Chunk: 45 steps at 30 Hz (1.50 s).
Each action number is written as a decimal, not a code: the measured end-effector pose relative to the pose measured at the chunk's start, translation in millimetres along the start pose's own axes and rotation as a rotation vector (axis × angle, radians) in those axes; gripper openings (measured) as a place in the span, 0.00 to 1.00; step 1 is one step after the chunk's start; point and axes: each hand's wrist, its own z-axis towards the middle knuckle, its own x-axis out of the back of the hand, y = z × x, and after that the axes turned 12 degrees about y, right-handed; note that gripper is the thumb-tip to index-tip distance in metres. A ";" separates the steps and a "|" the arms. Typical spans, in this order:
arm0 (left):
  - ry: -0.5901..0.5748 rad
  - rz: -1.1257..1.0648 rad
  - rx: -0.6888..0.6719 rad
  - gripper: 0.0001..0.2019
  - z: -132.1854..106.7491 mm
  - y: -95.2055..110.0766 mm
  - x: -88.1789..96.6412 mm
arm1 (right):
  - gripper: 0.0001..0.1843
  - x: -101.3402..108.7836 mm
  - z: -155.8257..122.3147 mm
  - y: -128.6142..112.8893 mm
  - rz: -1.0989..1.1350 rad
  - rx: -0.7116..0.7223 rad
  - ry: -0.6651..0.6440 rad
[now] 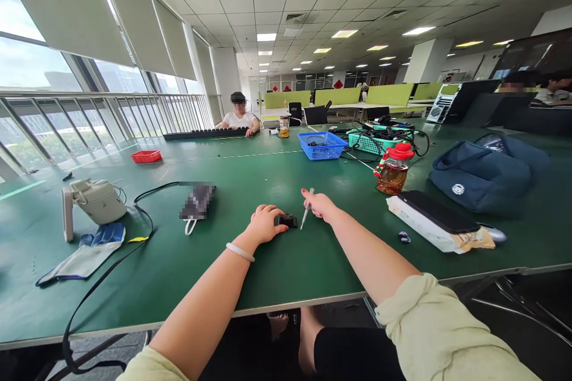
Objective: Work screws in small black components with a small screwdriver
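Head view: a small black block (289,221), boxy and matte, sits on the green surface (277,277) a little in from the near edge, roughly centred between the two forearms. The left hand (264,223) is curled against its left side, fingertips pinching it down onto the mat, with a white bracelet (240,252) on that wrist. Just to the right, the right hand (320,205) pinches a slim silvery tool (306,209) between thumb and fingers, its tip slanting down towards the block; whether the tip touches cannot be told. The mat around them is smooth and bare, with open room towards the front edge and ahead. Off to the right, near that edge, lie a flat white box (447,237) with a dark slab (435,212) on top, a glass jar with a red lid (393,171) and a soft navy bag (480,175). A black cable (111,262) loops on the left and drops over the front edge. Farther back stands a blue mesh basket (322,146).
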 end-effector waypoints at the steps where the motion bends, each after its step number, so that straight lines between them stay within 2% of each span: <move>1: 0.004 -0.005 0.004 0.23 0.6 -0.5 -0.1 | 0.30 3.4 -0.9 0.9 0.040 0.039 0.036; 5: 0.020 -0.031 0.024 0.23 1.2 -1.7 0.5 | 0.28 12.1 -7.8 5.1 0.138 0.209 0.201; 8: 0.032 -0.045 0.040 0.24 -0.5 -1.4 2.4 | 0.22 6.0 -14.2 8.9 0.055 0.291 0.236; 13: 0.034 -0.054 0.033 0.19 -4.1 -0.5 5.9 | 0.09 -0.4 -26.1 13.7 -0.202 0.389 0.112; 19: -0.003 -0.065 0.028 0.20 -5.8 -2.6 11.8 | 0.20 16.4 -47.3 9.8 -0.494 0.558 -0.085; 22: -0.040 -0.081 0.019 0.25 -8.0 -3.8 14.4 | 0.26 18.5 -55.6 7.7 -0.904 0.759 -0.250; 26: -0.085 -0.105 -0.006 0.30 -10.9 -5.5 16.6 | 0.28 19.2 -59.8 0.0 -1.087 0.850 -0.322; 28: -0.100 -0.110 -0.009 0.31 -11.9 -6.2 18.3 | 0.28 16.9 -65.8 -10.7 -1.081 0.871 -0.276; 29: -0.106 -0.110 -0.007 0.33 -12.2 -6.5 19.4 | 0.28 14.0 -72.3 -17.0 -1.050 0.889 -0.204; 31: -0.118 -0.111 -0.007 0.35 -12.8 -7.1 21.8 | 0.27 3.4 -94.9 -26.3 -0.889 1.002 -0.056; 32: -0.122 -0.114 -0.010 0.36 -13.0 -7.3 23.0 | 0.26 -4.3 -111.2 -26.3 -0.787 1.093 -0.040; 33: -0.129 -0.119 -0.012 0.37 -13.2 -7.5 24.1 | 0.25 -13.2 -130.2 -21.9 -0.697 1.187 -0.114; 35: -0.144 -0.128 -0.010 0.38 -13.5 -7.6 25.9 | 0.21 -33.1 -171.7 1.6 -0.584 1.317 -0.459; 37: -0.156 -0.136 0.001 0.40 -13.8 -7.4 27.0 | 0.18 -52.7 -208.0 38.6 -0.595 1.262 -0.754; 40: -0.168 -0.141 0.013 0.41 -14.6 -7.2 28.0 | 0.14 -73.1 -234.8 93.7 -0.685 1.173 -0.824; 41: -0.174 -0.142 0.014 0.42 -15.1 -7.5 28.3 | 0.13 -76.2 -235.8 107.8 -0.772 1.082 -0.830; 45: -0.192 -0.163 0.005 0.45 -17.4 -10.8 29.8 | 0.17 -70.8 -217.4 147.6 -0.864 0.989 -0.824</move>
